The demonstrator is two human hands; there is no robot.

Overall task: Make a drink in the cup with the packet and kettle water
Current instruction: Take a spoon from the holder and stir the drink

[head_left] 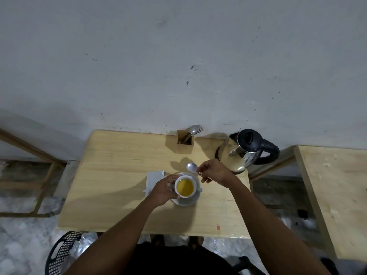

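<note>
A white cup [195, 188] holding yellow-orange liquid stands on a white saucer [186, 202] in the middle of the wooden table [119, 175]. My left hand [161, 190] wraps around the cup's left side. My right hand [213, 171] holds a metal spoon [191, 167] above and behind the cup, its bowl pointing left and clear of the liquid. A silvery packet [154, 178] lies flat on the table just left of the saucer, partly under my left hand. The steel kettle [241, 153] with black lid and handle stands at the back right, close to my right hand.
A wooden cutlery holder [185, 144] with a spoon and fork stands at the table's back edge against the wall. A second wooden table [335, 195] is to the right. A black perforated basket [63, 253] sits on the floor at lower left.
</note>
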